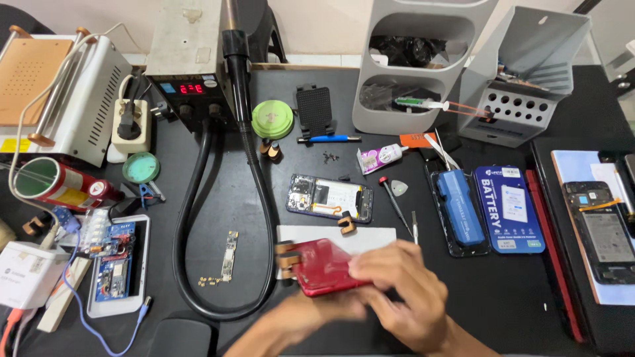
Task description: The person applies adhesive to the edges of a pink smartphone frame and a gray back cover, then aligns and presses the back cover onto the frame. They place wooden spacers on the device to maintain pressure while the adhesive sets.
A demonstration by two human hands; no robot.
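Red phone back cover — gripped in both hands at 6 o'clock on the black mat.
Left hand clamped under its near edge; right hand closed over its right end, fingers pressing on top. Opened phone body just beyond at 12 o'clock; thin screwdriver at 1 — blue battery pack farther off at 2.
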